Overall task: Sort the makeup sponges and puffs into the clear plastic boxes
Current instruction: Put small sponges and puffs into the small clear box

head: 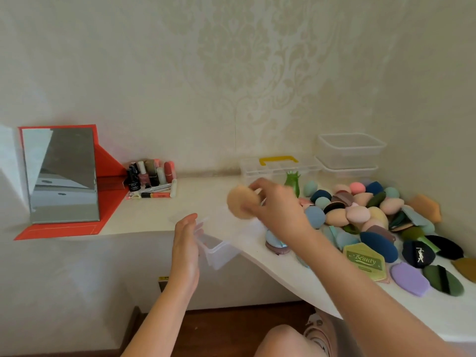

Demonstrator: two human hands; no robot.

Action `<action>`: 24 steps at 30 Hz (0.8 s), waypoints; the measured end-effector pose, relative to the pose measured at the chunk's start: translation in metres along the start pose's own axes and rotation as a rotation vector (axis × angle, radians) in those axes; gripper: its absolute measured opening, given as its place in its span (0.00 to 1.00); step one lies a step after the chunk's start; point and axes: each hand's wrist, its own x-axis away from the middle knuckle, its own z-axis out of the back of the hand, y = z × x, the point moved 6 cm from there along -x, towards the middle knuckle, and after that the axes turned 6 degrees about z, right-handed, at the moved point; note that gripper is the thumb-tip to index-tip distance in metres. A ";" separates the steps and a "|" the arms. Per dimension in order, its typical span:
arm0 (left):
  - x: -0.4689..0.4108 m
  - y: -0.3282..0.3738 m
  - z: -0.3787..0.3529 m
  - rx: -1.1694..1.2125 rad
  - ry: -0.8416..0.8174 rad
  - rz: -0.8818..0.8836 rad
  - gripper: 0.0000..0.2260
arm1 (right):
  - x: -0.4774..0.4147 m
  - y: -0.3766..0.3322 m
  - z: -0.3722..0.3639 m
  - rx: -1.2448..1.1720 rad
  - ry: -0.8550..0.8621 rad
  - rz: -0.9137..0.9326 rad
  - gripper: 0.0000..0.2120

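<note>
- Holding a round puff [239,203] by its edge, the right hand [279,206] pinches it in curled fingers [257,189] above the white table [144,217]. The puff is pale peach-beige, flat-faced and soft-edged, and slightly blurred.
- Just below and to the left of the puff, a clear box [219,251] sits at the table's front edge, partly overhanging it. It is rectangular and see-through, and its contents are hard to make out.
- The left hand [185,246] lies flat against the box's left end, fingers straight, together and pointing up.
- To the right, a pile of sponges and puffs [360,215] covers the table. It has egg-shaped sponges in peach, pink, blue and teal, and flat puffs in navy, green, lilac and orange.
- An olive-yellow puff printed "Beauty" [364,260] lies at the pile's near side.
- Behind the pile, against the patterned wall, stand two stacked clear boxes [351,150]. Just beside them is a clear case with a yellow handle [278,161].
- At the far left stands a mirror in a red frame [61,173], with a cluster of small cosmetic bottles [152,176] near it.
</note>
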 end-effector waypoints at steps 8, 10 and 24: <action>0.005 -0.003 -0.007 -0.028 -0.085 0.018 0.11 | -0.001 -0.031 -0.079 0.308 -0.316 0.038 0.10; 0.005 -0.005 -0.005 -0.059 -0.072 0.001 0.12 | 0.002 -0.033 -0.082 0.257 -0.347 0.039 0.12; 0.010 -0.022 -0.004 -0.076 -0.085 -0.041 0.10 | 0.034 -0.035 -0.086 0.118 -0.607 0.274 0.14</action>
